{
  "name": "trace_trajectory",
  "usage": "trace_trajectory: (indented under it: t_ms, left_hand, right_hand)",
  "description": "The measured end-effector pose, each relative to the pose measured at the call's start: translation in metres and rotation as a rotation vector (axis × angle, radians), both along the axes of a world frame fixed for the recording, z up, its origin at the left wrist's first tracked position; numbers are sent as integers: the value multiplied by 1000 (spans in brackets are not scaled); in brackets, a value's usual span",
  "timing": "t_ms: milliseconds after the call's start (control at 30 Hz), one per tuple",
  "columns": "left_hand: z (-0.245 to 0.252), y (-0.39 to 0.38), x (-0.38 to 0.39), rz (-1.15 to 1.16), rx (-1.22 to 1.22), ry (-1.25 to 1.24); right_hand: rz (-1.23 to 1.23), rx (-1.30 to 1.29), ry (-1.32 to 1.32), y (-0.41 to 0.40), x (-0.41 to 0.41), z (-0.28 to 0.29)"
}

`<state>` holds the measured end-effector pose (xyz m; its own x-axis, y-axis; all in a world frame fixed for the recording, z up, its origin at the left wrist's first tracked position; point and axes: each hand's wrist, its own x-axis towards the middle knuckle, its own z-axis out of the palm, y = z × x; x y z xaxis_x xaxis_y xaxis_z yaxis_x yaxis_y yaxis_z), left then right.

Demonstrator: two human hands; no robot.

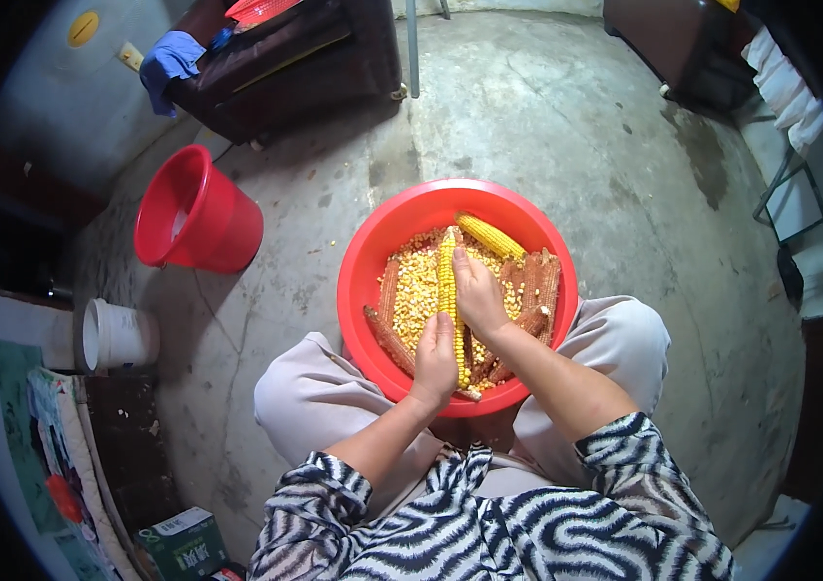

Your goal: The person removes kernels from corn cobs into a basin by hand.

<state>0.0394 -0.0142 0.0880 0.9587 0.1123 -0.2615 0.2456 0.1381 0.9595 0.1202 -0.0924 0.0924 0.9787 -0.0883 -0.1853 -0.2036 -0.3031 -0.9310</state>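
Note:
Between my knees stands a round red plastic basin (455, 190). Loose yellow corn kernels (415, 290) cover much of its bottom. Both my hands grip one ear of corn (447, 279) that points away from me over the kernels. My left hand (436, 359) holds its lower part, thumb on top. Higher up on the right side, my right hand (478, 290) presses its thumb near the upper half. Another yellow ear (491, 236) leans at the basin's far right. Several bare reddish cobs (542, 287) lie along the right side, and a few more (389, 340) at the left.
A red bucket (229, 225) and a white bucket (124, 335) stand to the left on the concrete floor (295, 312). A dark armchair (295, 65) with a blue cloth (170, 62) is beyond. Near the lower left is a green box (182, 545). A metal-framed folding stool (793, 200) stands at right.

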Motion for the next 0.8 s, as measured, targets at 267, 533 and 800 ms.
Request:
trace_trajectory:
  t_ms: [267, 533, 800]
  left_hand:
    - [-2, 1, -2, 61, -123, 87]
    - [-10, 10, 6, 83, -381, 164]
    - [-12, 9, 9, 45, 204, 135]
  right_hand:
    - [-42, 39, -75, 1, -5, -9]
    - [-21, 403, 288, -10, -3, -21]
    - [-73, 408, 366, 0, -2, -18]
